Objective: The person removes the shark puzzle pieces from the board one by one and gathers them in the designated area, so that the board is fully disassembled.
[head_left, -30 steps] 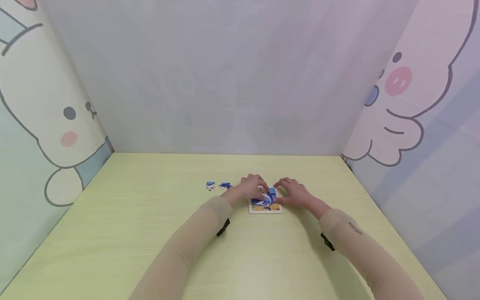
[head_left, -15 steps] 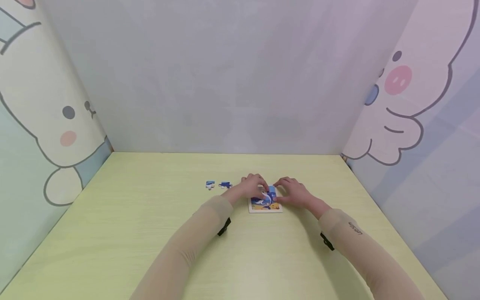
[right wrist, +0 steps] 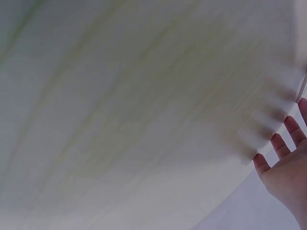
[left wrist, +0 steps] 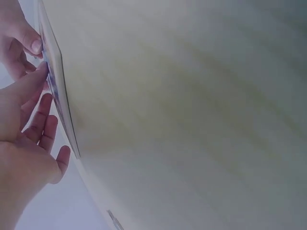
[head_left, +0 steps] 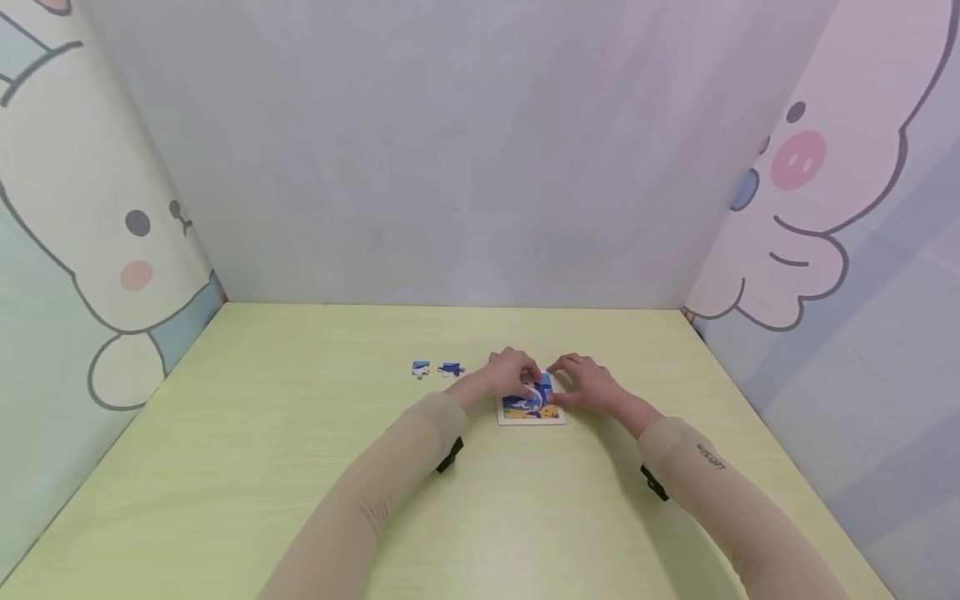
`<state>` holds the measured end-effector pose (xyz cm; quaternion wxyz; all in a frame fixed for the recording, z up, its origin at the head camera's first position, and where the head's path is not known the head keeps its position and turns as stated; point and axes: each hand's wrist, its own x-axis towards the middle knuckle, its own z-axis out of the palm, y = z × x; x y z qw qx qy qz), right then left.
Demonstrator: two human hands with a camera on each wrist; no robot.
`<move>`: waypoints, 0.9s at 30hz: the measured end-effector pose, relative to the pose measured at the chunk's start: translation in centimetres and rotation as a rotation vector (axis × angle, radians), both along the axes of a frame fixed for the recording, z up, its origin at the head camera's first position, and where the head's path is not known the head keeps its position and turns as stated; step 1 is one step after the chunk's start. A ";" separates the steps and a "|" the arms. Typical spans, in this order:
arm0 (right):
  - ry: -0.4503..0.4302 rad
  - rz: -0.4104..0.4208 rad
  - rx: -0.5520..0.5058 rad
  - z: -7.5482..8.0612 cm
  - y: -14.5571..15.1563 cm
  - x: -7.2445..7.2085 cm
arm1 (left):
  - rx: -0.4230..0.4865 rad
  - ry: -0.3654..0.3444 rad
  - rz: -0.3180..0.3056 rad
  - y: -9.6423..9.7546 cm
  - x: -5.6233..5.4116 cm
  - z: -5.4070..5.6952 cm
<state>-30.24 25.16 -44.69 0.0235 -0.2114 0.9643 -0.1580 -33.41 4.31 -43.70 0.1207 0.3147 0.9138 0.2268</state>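
Note:
A small jigsaw puzzle (head_left: pixel 531 411) in a white tray frame lies on the table, with a blue sea picture and yellow along its near side. Over its upper left part is my left hand (head_left: pixel 512 372), thumb and forefinger close together at a puzzle piece mostly hidden under them. My right hand (head_left: pixel 592 387) holds the tray at its right side, thumb on the edge and forefinger by the far right corner. In the left wrist view the left thumb (left wrist: pixel 36 79) touches the puzzle's face. The other right fingertips (right wrist: pixel 261 160) rest on the table in the right wrist view.
Two loose puzzle pieces lie left of the tray: a white and blue one (head_left: pixel 421 368) and a dark blue one (head_left: pixel 452 369). The pale wooden table (head_left: pixel 300 433) runs back to a grey wall (head_left: pixel 450 167). Cartoon-printed panels stand at both sides.
My left hand has shifted slightly to the right over the puzzle, and the blue area by its fingertips looks more even. The right hand and the two loose pieces stay in place.

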 end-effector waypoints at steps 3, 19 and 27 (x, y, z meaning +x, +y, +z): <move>0.001 -0.001 -0.002 -0.1 0.0 0.0 | -0.016 0.003 0.022 0.0 0.0 0.1; 0.003 -0.019 0.013 -0.3 0.0 -0.1 | 0.016 -0.028 0.032 -0.2 -0.4 -0.4; 0.010 -0.010 0.018 0.0 0.1 0.0 | 0.053 -0.023 -0.002 -0.3 -0.9 -0.4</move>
